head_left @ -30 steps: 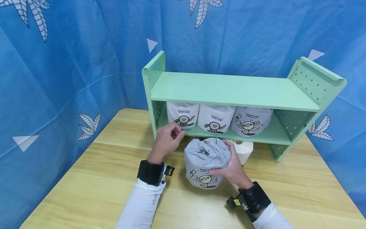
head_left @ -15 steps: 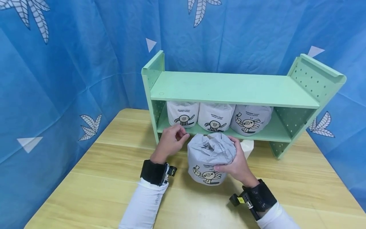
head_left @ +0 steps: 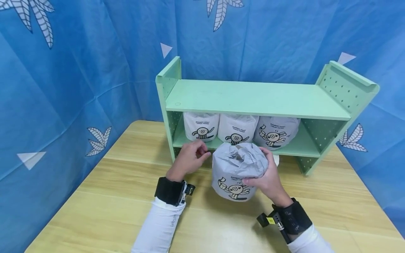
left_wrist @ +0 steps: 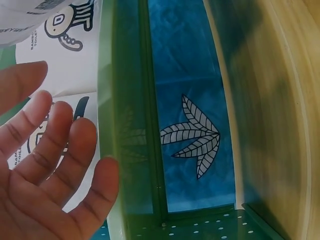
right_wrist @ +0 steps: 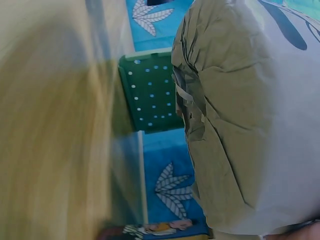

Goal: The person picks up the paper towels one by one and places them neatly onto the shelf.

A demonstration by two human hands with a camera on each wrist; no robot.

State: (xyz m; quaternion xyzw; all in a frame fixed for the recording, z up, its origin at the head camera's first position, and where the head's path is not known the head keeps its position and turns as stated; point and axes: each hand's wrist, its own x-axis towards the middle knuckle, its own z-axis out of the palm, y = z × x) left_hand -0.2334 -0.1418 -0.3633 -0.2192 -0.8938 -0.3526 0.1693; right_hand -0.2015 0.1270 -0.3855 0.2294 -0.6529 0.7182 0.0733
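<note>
Two hands of mine are over the pale wooden tabletop (head_left: 104, 207), a little apart from each other. My left hand (head_left: 188, 159) hovers just in front of the lower left corner of the mint-green metal shelf unit with perforated side panels (head_left: 253, 100), its fingers (left_wrist: 55, 145) loosely bent and gripping nothing; in the left wrist view they spread near the printed wrapper of a roll on the shelf, and I cannot tell whether they touch it. Just beyond that hand, on the lower shelf board, stands the leftmost white paper-wrapped toilet roll with a black cartoon figure (head_left: 201, 125).

To the right of my left hand is the grey-white paper-wrapped toilet roll with a cartoon figure printed on its side (head_left: 238, 171). My right hand (head_left: 268, 177) clasps it from its right side, fingers curled round the crumpled wrapper, and holds it upright, lifted just in front of the lower shelf. The right wrist view shows only the gathered, wrinkled top of that wrapper (right_wrist: 250, 115) close up.

Behind the held roll, the middle wrapped roll (head_left: 238, 128) and the right wrapped roll (head_left: 276, 130) stand side by side on the lower shelf. Blue cloth printed with white leaves (head_left: 79, 70) hangs beyond everything.
</note>
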